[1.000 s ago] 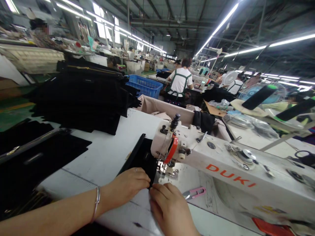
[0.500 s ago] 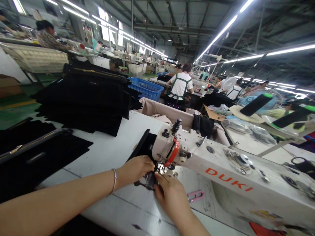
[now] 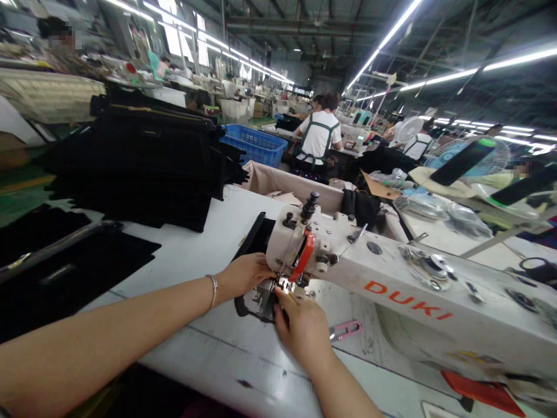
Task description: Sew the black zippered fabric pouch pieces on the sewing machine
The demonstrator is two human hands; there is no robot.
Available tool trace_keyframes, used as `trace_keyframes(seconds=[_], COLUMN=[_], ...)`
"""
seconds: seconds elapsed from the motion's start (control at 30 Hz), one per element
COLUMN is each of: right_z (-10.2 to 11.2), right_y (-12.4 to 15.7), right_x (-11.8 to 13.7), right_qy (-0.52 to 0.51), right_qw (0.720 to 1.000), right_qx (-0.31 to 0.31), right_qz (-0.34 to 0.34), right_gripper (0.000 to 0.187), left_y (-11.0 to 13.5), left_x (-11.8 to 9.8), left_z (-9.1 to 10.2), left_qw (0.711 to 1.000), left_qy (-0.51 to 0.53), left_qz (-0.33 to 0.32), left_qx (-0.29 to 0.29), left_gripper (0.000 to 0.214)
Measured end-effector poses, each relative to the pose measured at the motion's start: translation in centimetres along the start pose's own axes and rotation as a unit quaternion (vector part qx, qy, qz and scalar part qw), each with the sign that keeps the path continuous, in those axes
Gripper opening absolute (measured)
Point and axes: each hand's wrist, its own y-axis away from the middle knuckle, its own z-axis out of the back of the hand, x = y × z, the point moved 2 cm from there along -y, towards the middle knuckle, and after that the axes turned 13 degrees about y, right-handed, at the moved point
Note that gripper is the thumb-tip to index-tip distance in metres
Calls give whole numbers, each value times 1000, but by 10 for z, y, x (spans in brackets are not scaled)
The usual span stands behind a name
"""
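Note:
A black fabric piece (image 3: 260, 235) with a stiff dark edge lies partly under the head of the white sewing machine (image 3: 339, 255). My left hand (image 3: 243, 275), wearing a bracelet, reaches in left of the presser foot (image 3: 286, 284). Its fingers are closed together at the fabric, and the tips are partly hidden by the machine head. Just in front of the foot, my right hand (image 3: 304, 322) has thumb and forefinger closed on a dark bit of the fabric. A bare metal plate (image 3: 264, 296) shows between the hands. Pink-handled thread snips (image 3: 347, 330) lie right of my right hand.
A tall stack of black fabric pieces (image 3: 134, 157) stands at the left, with another black panel with a zipper (image 3: 82, 267) nearer. Behind the machine are a fabric-lined bin (image 3: 300, 188) and a blue basket (image 3: 256, 145). A co-worker (image 3: 319, 139) sits beyond. Thread cones (image 3: 463, 161) stand right.
My hands have shifted slightly at the presser foot, and more of the metal plate shows between them. Dark material there has drawn away. The camera view has tilted a little.

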Motion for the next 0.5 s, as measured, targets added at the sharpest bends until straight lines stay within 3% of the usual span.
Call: trace_keyframes(seconds=[0.17,0.5], right_z=[3,5], right_y=[-2,1], right_x=[0,0], right_qy=[0,-24], right_qw=[1000,999], right_qx=[6,24], right_qz=[-2,-4], right_gripper=[36,35], left_y=[-3,8], left_x=[-3,-41], left_z=[5,-7], left_qw=[1000,990], left_qy=[-13,-121], left_qz=[2,48], left_qx=[7,62], left_gripper=[20,14])
